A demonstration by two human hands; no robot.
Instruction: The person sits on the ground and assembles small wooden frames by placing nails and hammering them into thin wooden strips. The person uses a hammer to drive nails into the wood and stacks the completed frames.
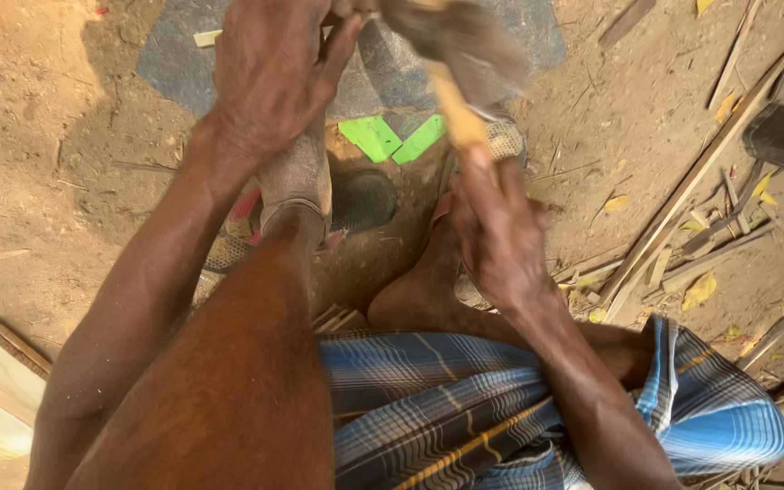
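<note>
Right hand [499,238] grips hammer [457,68] (blurred), handle angling up-left, head uppermost.

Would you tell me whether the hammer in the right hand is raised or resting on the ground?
Raised. The right hand grips the hammer by its wooden handle, and the motion-blurred head hangs in the air beside the left hand.
</note>
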